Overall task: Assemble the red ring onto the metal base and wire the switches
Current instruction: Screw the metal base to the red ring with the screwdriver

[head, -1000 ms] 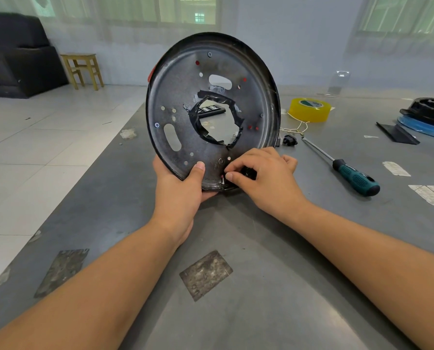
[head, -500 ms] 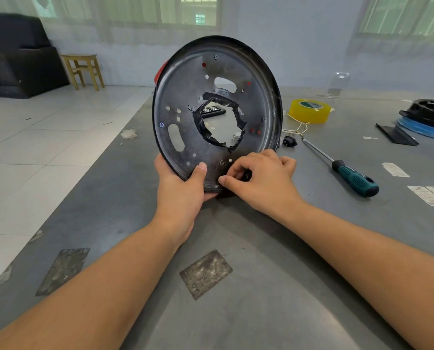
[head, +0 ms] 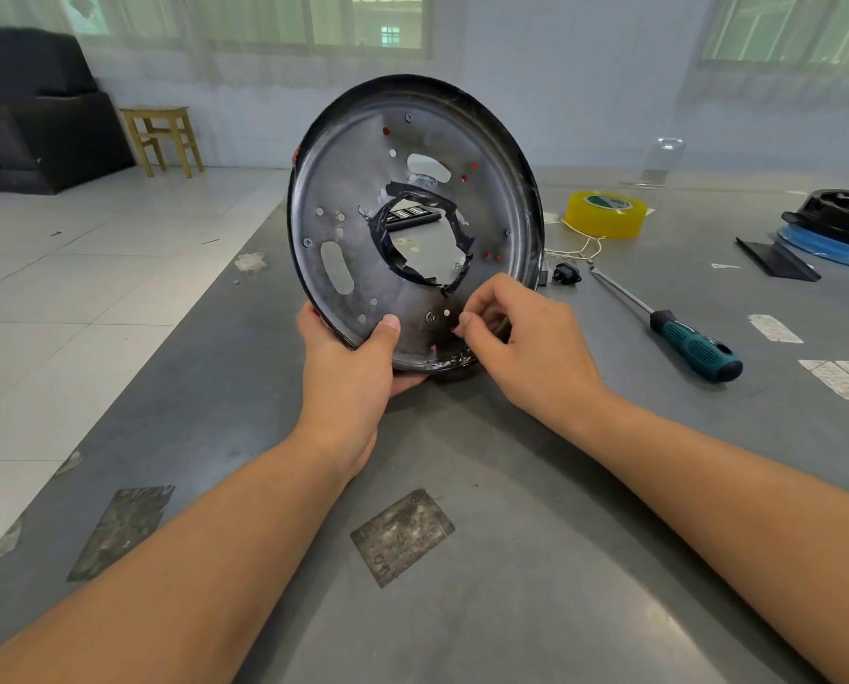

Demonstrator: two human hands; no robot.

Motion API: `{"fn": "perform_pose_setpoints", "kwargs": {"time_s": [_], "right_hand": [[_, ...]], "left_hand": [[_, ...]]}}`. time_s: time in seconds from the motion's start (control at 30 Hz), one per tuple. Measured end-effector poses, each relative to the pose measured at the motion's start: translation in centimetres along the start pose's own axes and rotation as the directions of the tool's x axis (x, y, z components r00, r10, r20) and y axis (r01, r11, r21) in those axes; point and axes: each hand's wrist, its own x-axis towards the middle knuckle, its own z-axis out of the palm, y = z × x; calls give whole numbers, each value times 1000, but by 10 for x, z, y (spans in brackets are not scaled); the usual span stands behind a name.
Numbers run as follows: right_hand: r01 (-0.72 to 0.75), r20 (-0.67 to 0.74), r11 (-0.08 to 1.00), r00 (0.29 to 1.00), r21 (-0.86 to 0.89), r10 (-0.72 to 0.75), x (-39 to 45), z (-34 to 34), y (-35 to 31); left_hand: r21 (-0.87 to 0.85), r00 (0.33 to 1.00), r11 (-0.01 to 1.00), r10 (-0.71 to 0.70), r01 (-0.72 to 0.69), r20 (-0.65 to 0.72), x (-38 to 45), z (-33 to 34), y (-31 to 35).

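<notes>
Gripping the lower left rim of the metal base [head: 358,199], the left hand [head: 348,367] kept the disc standing on edge on the grey desk [head: 511,560], thumb pressed flat on the near face, fingers curled round behind. Stood nearly upright, tilted a little, its bare metal side turned toward the camera, a ragged central hole edged with black tape. Showed only slivers of the red ring [head: 296,154] behind the base, at the upper left rim and as red dots through small holes in the plate. Curled its fingers at the lower right part of the plate, the right hand [head: 526,343], fingertips brought together against the metal beside a small red-filled hole; pinched something thin and dark there, too small to name. Lay well to the right on the desk, a screwdriver [head: 679,333] with a teal and black handle, shaft pointing away toward the disc. Sat just behind the base's right edge, a small black part [head: 564,275] and a tangle of pale string [head: 580,249]. Rested farther back, a roll of yellow tape [head: 605,214]. Stood at the far right edge, a black and blue round assembly [head: 837,224]. Stuck to the near desk, two worn grey patches [head: 402,535]. Beyond the desk on the tiled floor, a wooden stool [head: 163,138] beside a dark sofa [head: 32,111].
</notes>
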Motion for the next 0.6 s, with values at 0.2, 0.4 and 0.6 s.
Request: {"fn": "perform_pose_setpoints", "kwargs": {"time_s": [0.2,0.4,0.6], "right_hand": [[99,-42,995,994,2,-99,-1,-1,0],[159,-12,986,987,-42,-159,-1,0,1],[138,7,990,990,-13,-138,-2,0,3]], "left_hand": [[-42,999,998,-36,35,-22,1,1,4],[-70,998,995,-65,64,-5,2,0,6],[-86,996,993,-82,80,-24,2,0,8]]}}
